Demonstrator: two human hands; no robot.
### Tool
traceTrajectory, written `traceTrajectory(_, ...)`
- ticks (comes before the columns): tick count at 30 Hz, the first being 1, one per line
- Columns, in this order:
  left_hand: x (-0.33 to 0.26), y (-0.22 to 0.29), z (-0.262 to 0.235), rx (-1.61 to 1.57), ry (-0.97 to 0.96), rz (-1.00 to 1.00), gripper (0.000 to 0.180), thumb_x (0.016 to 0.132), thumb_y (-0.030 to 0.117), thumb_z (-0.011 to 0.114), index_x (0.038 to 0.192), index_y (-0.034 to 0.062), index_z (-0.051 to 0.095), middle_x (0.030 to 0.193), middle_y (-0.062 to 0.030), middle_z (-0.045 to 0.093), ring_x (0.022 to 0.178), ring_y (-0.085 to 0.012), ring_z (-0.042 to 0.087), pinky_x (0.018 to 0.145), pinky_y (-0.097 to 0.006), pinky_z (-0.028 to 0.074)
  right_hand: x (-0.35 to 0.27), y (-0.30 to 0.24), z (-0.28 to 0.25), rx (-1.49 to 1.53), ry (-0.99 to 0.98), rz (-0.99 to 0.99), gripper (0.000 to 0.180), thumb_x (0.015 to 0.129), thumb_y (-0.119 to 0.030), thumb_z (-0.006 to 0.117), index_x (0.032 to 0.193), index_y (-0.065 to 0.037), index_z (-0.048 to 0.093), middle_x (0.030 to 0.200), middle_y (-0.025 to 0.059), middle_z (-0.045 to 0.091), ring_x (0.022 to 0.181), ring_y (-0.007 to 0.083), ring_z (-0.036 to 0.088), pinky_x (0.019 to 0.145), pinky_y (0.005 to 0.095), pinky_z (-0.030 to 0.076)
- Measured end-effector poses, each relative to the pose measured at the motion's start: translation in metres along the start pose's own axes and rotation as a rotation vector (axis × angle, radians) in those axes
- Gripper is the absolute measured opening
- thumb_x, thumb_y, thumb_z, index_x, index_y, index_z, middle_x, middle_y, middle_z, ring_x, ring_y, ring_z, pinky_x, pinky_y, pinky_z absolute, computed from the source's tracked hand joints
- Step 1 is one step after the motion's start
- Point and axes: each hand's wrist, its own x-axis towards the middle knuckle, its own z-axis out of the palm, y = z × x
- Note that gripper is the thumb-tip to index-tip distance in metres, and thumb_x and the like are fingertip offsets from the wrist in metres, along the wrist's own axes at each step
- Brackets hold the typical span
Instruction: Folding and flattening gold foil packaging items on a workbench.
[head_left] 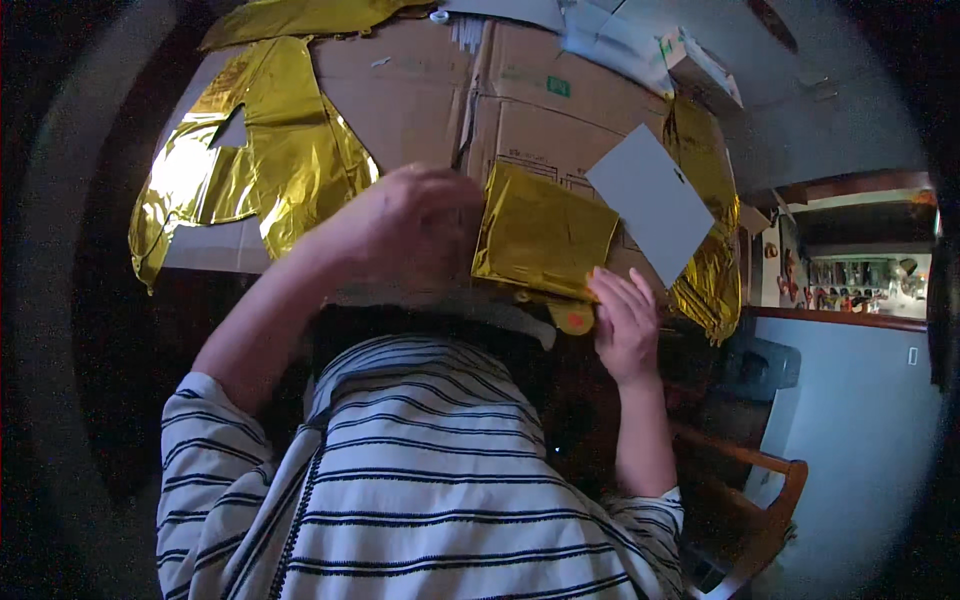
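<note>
Left hand [415, 225] curled down on the left edge of a folded gold foil sheet [540, 235], fingers hidden, grip impossible to tell; crumpled gold foil [270, 150] up and left of it on the cardboard-covered surface [400, 90]. Right hand [625, 320] loosely open, fingertips pressing the sheet's lower right edge, grey card [650, 200] just above.

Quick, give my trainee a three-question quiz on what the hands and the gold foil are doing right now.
1. True or false: the right hand touches the folded gold foil piece.
2. What lies under the foil? A) flattened cardboard B) a white cloth C) a metal tray
3. Name the colour of the flat card lying beside the folded foil.

Key: 1 true. 2 A. 3 grey. The left hand rests at the foil's left edge.
</note>
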Motion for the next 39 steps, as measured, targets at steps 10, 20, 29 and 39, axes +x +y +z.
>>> traceTrajectory(10,0.046,-0.047,0.006,0.005,-0.074,0.213,0.037,0.080,0.004,0.062,0.116,-0.0027,0.064,0.111,-0.0206,0.066,0.104,-0.0383,0.063,0.094,-0.043,0.052,0.020,0.003,-0.012,-0.001,-0.219,-0.048,0.030,0.086,0.000,0.060,0.114,-0.003,0.068,0.116,0.0134,0.069,0.110,0.0314,0.064,0.098,0.0433,0.049)
traceTrajectory(20,0.052,-0.057,0.015,-0.067,-0.130,0.071,0.037,0.080,0.000,0.058,0.116,-0.0003,0.066,0.112,-0.0209,0.066,0.107,-0.0381,0.063,0.095,-0.044,0.051,0.030,0.001,-0.013,0.220,-0.192,0.093,0.025,0.086,0.000,0.062,0.110,-0.003,0.071,0.113,0.0121,0.071,0.105,0.0282,0.065,0.095,0.0384,0.050)
traceTrajectory(29,0.058,-0.054,0.008,-0.128,-0.150,-0.045,0.037,0.083,-0.001,0.055,0.118,0.0019,0.066,0.107,-0.0206,0.069,0.100,-0.0380,0.067,0.091,-0.043,0.053,0.038,-0.001,-0.004,0.027,-0.022,0.019,0.022,0.081,0.000,0.066,0.101,-0.007,0.073,0.106,0.0060,0.072,0.102,0.0252,0.065,0.095,0.0386,0.048)
traceTrajectory(39,0.063,-0.067,0.006,-0.319,0.040,-0.325,0.033,0.086,0.008,0.061,0.118,0.0051,0.067,0.107,-0.0175,0.071,0.100,-0.0346,0.068,0.087,-0.041,0.055,0.127,0.086,-0.037,0.592,-0.073,0.536,0.020,0.096,-0.017,0.065,0.109,-0.001,0.069,0.097,0.0001,0.068,0.091,0.0065,0.058,0.083,0.0231,0.045)
